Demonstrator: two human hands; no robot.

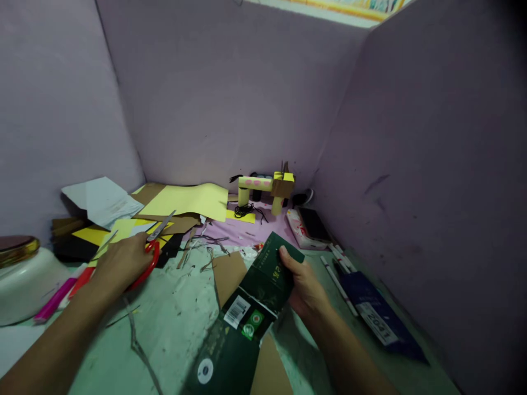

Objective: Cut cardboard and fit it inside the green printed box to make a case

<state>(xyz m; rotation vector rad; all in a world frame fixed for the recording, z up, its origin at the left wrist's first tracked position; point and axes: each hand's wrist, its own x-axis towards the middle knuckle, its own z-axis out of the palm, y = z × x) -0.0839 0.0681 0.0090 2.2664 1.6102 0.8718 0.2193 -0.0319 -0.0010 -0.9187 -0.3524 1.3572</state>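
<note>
My left hand is closed around a pair of red-handled scissors at the left of the surface. One blade points up and away past my knuckles; my fingers are mostly hidden under the hand. In my right hand is a dark green cardboard box, unfolded into a long piece. The thumb presses on its far panel, and the other fingers are behind it. A barcode and a round white mark show on its printed side. Brown inner flaps stick out at its sides.
Yellow paper and other sheets lie at the back left. A yellow paper animal model stands by the back wall. At right are a phone, white pens and a dark blue packet. A white pot stands left.
</note>
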